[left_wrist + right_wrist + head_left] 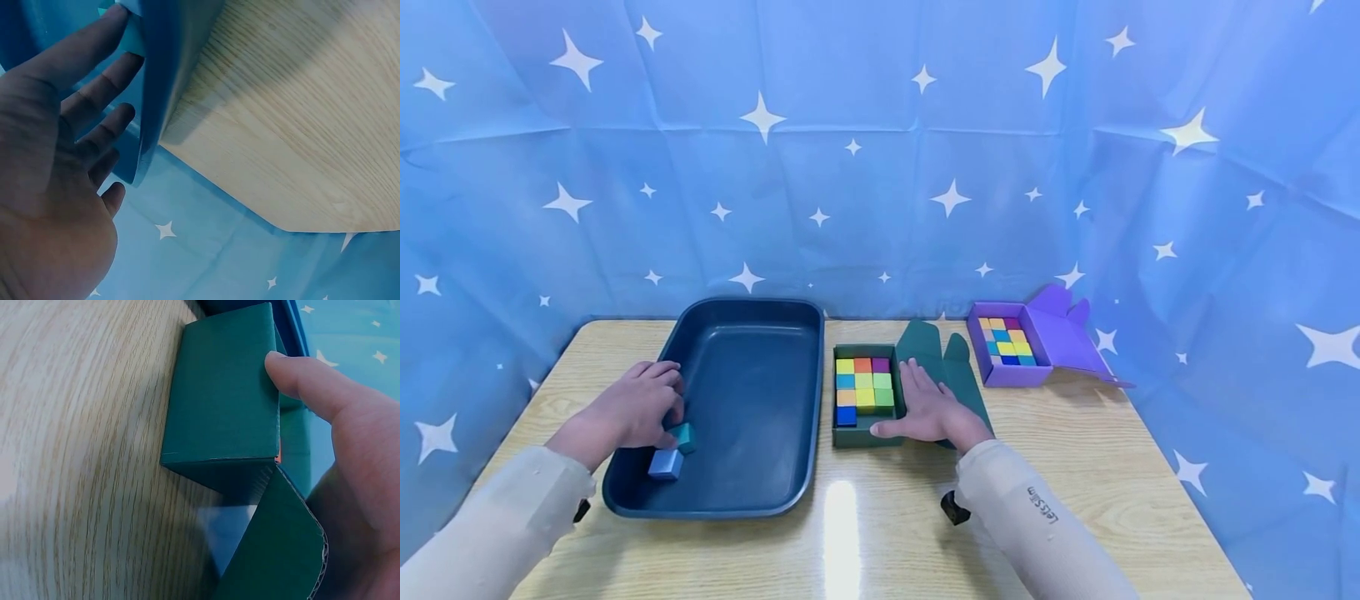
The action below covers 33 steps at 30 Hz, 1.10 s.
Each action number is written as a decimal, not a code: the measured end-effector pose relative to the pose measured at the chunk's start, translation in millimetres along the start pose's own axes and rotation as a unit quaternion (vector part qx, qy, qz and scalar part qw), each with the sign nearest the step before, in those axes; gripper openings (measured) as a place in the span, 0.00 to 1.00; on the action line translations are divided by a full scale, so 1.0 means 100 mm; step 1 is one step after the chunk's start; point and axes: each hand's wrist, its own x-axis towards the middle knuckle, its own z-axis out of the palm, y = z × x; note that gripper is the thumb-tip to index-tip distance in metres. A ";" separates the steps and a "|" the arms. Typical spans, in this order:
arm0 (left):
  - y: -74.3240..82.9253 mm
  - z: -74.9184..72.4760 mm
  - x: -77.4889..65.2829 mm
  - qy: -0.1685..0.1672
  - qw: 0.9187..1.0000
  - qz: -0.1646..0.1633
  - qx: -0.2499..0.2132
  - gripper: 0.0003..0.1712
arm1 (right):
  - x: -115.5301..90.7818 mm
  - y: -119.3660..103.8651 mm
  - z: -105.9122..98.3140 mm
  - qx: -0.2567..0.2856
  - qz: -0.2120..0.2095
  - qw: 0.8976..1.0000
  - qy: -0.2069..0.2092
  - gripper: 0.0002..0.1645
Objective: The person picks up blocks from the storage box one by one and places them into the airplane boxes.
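Observation:
A dark blue tray point(752, 467) lies on the wooden table point(887, 533). My left hand point(666, 412) reaches over its left rim; the fingers are nearly straight and the index tip touches a teal cube point(683, 437) inside. In the left wrist view the left hand point(106, 94) lies along the tray wall point(165, 75) with the teal cube point(131, 34) at the fingertip. A light blue cube point(666, 464) sits just in front. My right hand point(913, 404) lies flat beside the green box point(863, 437) of coloured cubes, thumb point(294, 372) against the green box's wall point(225, 394).
The green box's lid flap point(936, 350) lies open under and behind my right hand. A purple box point(1009, 377) with several coloured cubes and an open lid stands at the back right. A blue star-print cloth point(880, 167) walls in the table.

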 end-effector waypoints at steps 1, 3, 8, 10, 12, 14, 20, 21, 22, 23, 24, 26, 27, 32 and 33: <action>0.00 0.01 0.00 0.001 1.000 0.001 0.001 0.13 | 0.00 0.00 0.00 0.001 0.000 1.000 -0.001 0.70; -0.01 0.03 0.00 0.006 1.000 0.002 0.003 0.12 | 0.00 0.00 0.00 0.003 0.001 1.000 -0.001 0.70; -0.02 0.06 -0.01 0.019 1.000 0.004 0.012 0.11 | 0.00 0.00 0.01 0.000 0.001 1.000 0.000 0.70; -0.02 0.07 -0.02 0.023 1.000 0.003 0.013 0.11 | 0.00 0.00 0.02 -0.001 0.001 1.000 0.001 0.70; -0.02 0.08 -0.02 0.027 1.000 0.001 0.013 0.11 | 0.01 0.00 0.02 -0.001 0.001 1.000 0.001 0.70; -0.02 0.08 -0.03 0.029 0.999 0.001 0.014 0.12 | 0.00 0.00 0.02 -0.001 0.002 1.000 0.001 0.70; -0.02 0.10 -0.02 0.035 0.999 0.006 0.020 0.14 | 0.00 -0.01 0.01 -0.001 0.001 1.000 -0.001 0.70; -0.02 0.10 -0.02 0.036 0.999 0.006 0.020 0.14 | 0.00 -0.01 0.01 -0.001 0.002 1.000 -0.002 0.70; -0.01 0.10 -0.01 0.037 0.999 0.006 0.021 0.13 | 0.00 -0.01 0.00 -0.001 0.002 1.000 -0.003 0.70; -0.01 0.10 -0.01 0.038 0.999 0.006 0.022 0.13 | 0.00 -0.01 0.00 -0.001 0.003 1.000 -0.003 0.70; -0.01 0.10 -0.01 0.038 0.999 0.005 0.021 0.13 | 0.00 -0.01 0.00 0.000 0.003 1.000 -0.003 0.70; 0.00 0.09 0.00 0.036 0.999 0.003 0.022 0.12 | 0.00 -0.01 0.00 0.000 0.002 1.000 -0.004 0.70; 0.00 0.08 0.01 0.036 0.999 0.002 0.020 0.12 | 0.00 -0.01 0.00 0.000 0.001 1.000 -0.003 0.70; -0.01 -0.06 0.06 0.040 0.999 0.000 0.022 0.11 | 0.00 -0.01 -0.01 -0.005 0.001 1.000 -0.006 0.70; -0.01 -0.11 0.08 0.043 0.999 -0.001 0.021 0.11 | 0.00 -0.01 -0.02 -0.006 0.001 1.000 -0.007 0.70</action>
